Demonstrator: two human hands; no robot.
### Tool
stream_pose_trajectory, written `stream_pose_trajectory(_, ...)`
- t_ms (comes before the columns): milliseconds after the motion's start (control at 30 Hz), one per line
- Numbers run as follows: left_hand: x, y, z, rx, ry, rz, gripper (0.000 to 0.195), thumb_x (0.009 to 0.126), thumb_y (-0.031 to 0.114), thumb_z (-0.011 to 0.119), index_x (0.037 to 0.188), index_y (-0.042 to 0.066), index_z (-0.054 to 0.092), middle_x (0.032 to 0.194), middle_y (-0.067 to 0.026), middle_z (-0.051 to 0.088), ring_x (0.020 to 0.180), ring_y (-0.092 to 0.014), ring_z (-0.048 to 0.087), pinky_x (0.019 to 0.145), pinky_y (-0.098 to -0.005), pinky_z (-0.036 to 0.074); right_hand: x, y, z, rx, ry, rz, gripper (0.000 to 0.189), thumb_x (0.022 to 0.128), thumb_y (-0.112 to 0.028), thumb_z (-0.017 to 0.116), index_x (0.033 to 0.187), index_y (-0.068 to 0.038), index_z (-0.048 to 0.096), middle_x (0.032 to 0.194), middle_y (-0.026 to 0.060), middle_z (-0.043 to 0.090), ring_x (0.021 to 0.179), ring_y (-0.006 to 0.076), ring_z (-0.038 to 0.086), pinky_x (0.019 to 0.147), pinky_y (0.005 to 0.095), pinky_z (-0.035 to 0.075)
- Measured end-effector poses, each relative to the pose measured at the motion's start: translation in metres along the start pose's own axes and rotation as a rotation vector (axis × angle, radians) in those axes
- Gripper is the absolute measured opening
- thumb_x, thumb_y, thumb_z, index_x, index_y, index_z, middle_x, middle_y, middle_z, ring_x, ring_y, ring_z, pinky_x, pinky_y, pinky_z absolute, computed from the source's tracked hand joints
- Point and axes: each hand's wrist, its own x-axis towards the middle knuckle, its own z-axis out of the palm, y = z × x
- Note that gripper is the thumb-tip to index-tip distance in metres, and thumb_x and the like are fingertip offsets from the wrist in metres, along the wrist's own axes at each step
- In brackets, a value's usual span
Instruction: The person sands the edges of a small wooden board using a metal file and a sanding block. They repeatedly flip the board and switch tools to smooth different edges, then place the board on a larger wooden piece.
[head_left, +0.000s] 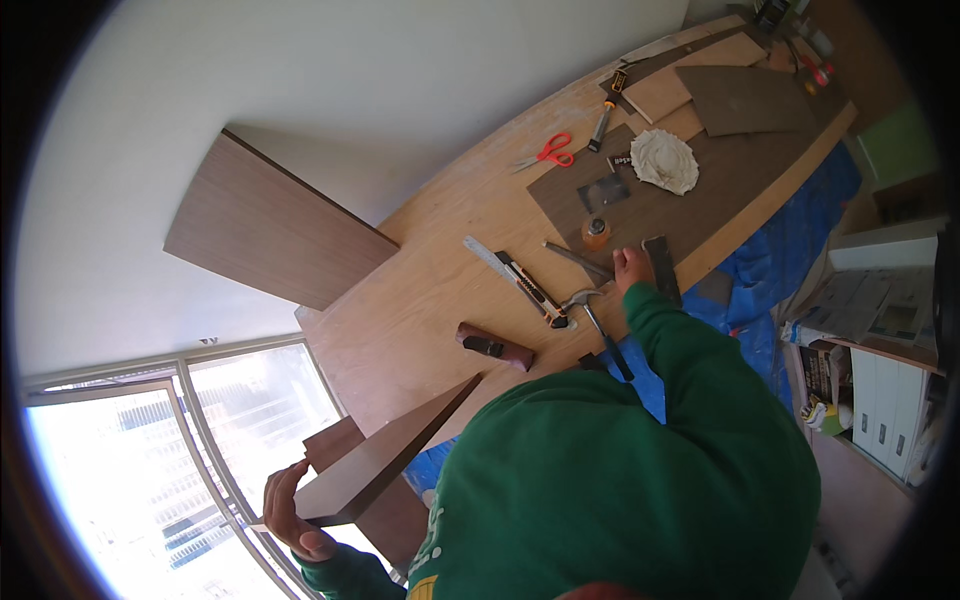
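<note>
My left hand (289, 514), at the lower left, has its fingers curved around the far end of a brown wooden board (375, 457) whose other end lies over the table's edge. My right hand (634, 266) rests at the near edge of the wooden table (420, 277), fingers curled, beside a dark sanding block (661, 266); whether it holds anything cannot be told. Near it are a claw hammer (600, 322), a flat metal bar or file (576, 259) and a small glass jar of orange liquid (596, 233). A utility knife (534, 291) lies on a steel ruler (487, 256). A small wooden hand plane (495, 346) sits nearer the board.
Red-handled scissors (556, 149), a chisel (607, 111), a crumpled cloth (664, 161) and wood panels (742, 100) lie further along the table. A large panel (281, 221) leans on the wall. Blue sheeting (757, 262) hangs below; a shelf (877, 345) stands right.
</note>
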Motion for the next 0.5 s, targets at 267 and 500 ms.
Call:
stream_pose_trajectory(267, 0.004, 0.005, 0.005, 0.039, 0.041, -0.144, 0.112, 0.098, 0.091, 0.022, 0.106, -0.007, 0.075, 0.092, -0.0205, 0.073, 0.085, -0.033, 0.071, 0.075, -0.0412, 0.053, 0.141, 0.030, -0.049, 0.079, 0.242, 0.183, 0.029, 0.101, -0.018, 0.069, 0.127, -0.008, 0.064, 0.117, 0.0216, 0.074, 0.110, 0.0446, 0.070, 0.094, 0.0528, 0.055)
stream_pose_trajectory(500, 0.007, 0.008, 0.006, 0.075, -0.001, -0.184, 0.105, 0.101, 0.086, 0.027, 0.107, -0.008, 0.074, 0.093, -0.0211, 0.072, 0.087, -0.034, 0.071, 0.078, -0.0428, 0.054, 0.212, 0.015, -0.072, -0.184, 0.048, -0.216, 0.037, 0.099, -0.008, 0.066, 0.136, -0.007, 0.065, 0.134, 0.0177, 0.066, 0.121, 0.0414, 0.065, 0.103, 0.0496, 0.054)
